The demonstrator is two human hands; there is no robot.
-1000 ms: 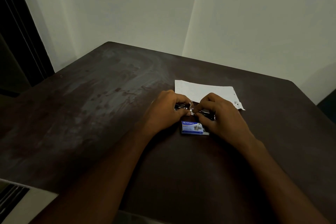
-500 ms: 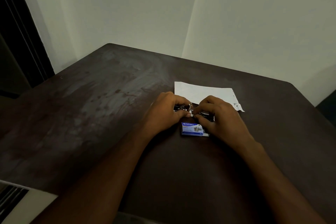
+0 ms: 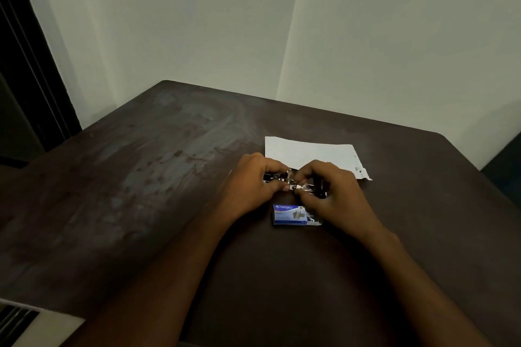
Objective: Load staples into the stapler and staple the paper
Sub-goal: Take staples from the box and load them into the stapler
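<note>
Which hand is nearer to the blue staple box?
Right. The right hand overlaps the staple box at its right end; the left hand stays up and left of it, apart.

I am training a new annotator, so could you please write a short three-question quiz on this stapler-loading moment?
1. True or false: the staple box lies on the table nearer the person than the paper.
2. Multiple choice: where is the stapler? A) resting on the box; B) between the left hand and right hand, largely hidden; C) alone at the table's far edge.
3. Fill in: the box is mainly ____ in colour.

Key: 1 true. 2 B; both hands work on it, with shiny metal parts showing between the fingertips. Whether staples are already seated cannot be told. 3 blue.
</note>
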